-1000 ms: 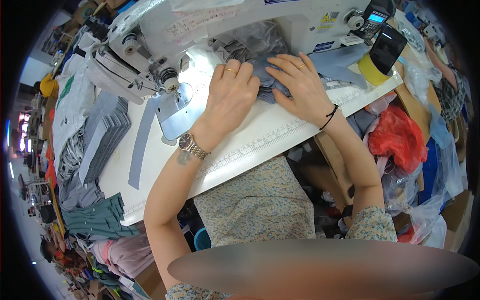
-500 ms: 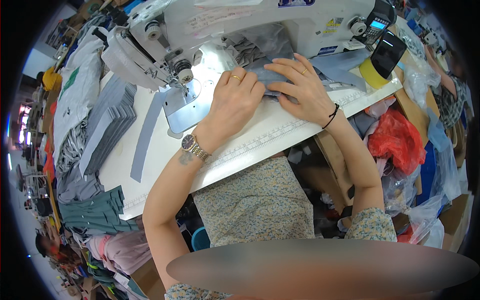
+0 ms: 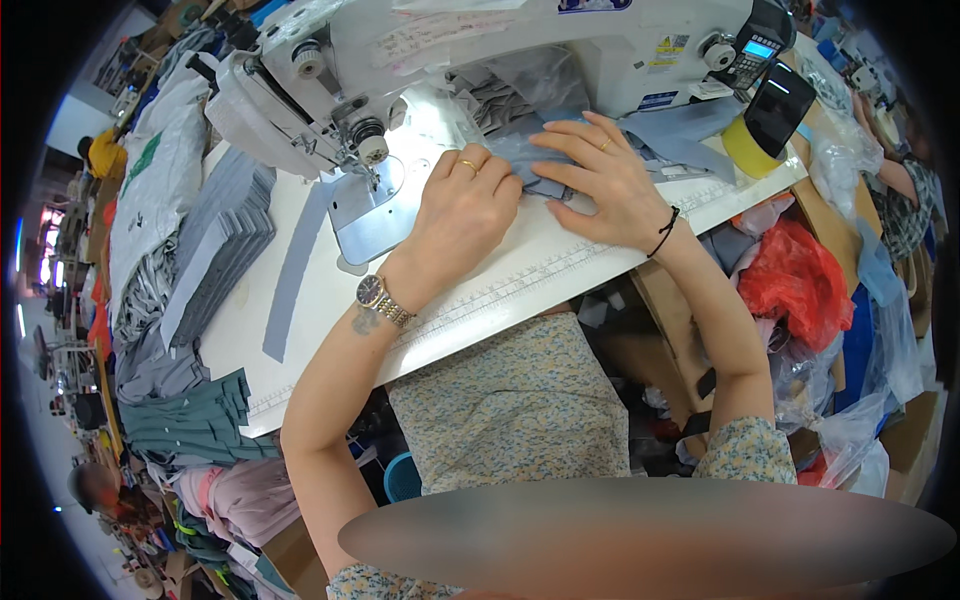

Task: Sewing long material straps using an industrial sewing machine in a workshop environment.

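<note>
My left hand (image 3: 465, 215) rests on the white sewing table beside the needle plate, its fingers curled under and their tips hidden. Whatever it may grip is out of sight. To its right, my right hand (image 3: 605, 185) is open, fingers apart, over small grey fabric pieces (image 3: 546, 187). Its thumb points toward the left hand, and those pieces lie in the gap between the two hands. Behind them, under the arm of the sewing machine (image 3: 500, 50), sits a clear plastic bag (image 3: 550, 75) with more grey fabric (image 3: 490, 100).
Left of the needle plate (image 3: 370, 220) lie a long grey strip (image 3: 295, 270) and a stack of grey cut pieces (image 3: 220, 250). Green fabric (image 3: 185, 420) hangs at the left corner. A phone (image 3: 780, 108) leans on a yellow tape roll (image 3: 750, 150) at the right edge.
My left hand has shifted slightly left and down, away from the right hand. The right hand's thumb and fingers are spread further, showing more of the grey pieces.
</note>
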### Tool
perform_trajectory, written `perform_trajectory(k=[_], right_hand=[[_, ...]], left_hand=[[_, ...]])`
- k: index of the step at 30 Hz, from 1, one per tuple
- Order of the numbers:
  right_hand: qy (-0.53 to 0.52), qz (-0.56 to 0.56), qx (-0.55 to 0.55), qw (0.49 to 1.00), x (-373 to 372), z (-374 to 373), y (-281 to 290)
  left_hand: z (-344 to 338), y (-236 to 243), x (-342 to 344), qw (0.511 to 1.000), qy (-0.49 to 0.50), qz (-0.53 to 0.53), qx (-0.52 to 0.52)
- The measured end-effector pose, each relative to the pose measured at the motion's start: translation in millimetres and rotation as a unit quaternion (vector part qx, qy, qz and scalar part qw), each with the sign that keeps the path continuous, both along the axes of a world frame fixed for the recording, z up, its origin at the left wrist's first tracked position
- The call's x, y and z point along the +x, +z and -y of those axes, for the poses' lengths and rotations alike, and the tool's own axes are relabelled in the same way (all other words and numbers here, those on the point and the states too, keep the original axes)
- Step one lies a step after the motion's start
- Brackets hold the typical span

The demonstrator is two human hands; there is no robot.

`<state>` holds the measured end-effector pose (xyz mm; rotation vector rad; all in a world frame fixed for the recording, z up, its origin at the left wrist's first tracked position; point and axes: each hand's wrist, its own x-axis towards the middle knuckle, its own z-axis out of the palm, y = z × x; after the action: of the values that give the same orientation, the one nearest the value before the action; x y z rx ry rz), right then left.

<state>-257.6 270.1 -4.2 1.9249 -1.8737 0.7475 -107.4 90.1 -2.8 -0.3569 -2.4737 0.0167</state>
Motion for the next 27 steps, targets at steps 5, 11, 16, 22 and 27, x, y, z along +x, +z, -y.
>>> perform_trajectory(k=[5,11,16,22,27], right_hand=[[-0.004,-0.001,0.013,1.0,0.0,-0.1,0.1],[-0.001,-0.005,0.01,1.0,-0.1,-1.0,1.6],[0.032,-0.016,0.005,0.999,2.1,-0.8,3.8],[0.032,0.006,0.01,0.999,-0.7,-1.9,0.8],[0.029,-0.016,0.007,0.999,1.6,-3.9,6.0]], left_hand=[[-5.2,2.2,-1.0,0.999,-0.002,-0.015,0.049],[-5.7,2.6,-8.6,0.999,0.013,-0.018,0.035],[-0.5,1.3,-5.4,0.999,0.009,-0.024,0.021],[10.6,26.8,51.2,0.981,0.01,-0.04,0.188],[31.2,18.0,111.5,0.945,0.115,0.017,0.306]])
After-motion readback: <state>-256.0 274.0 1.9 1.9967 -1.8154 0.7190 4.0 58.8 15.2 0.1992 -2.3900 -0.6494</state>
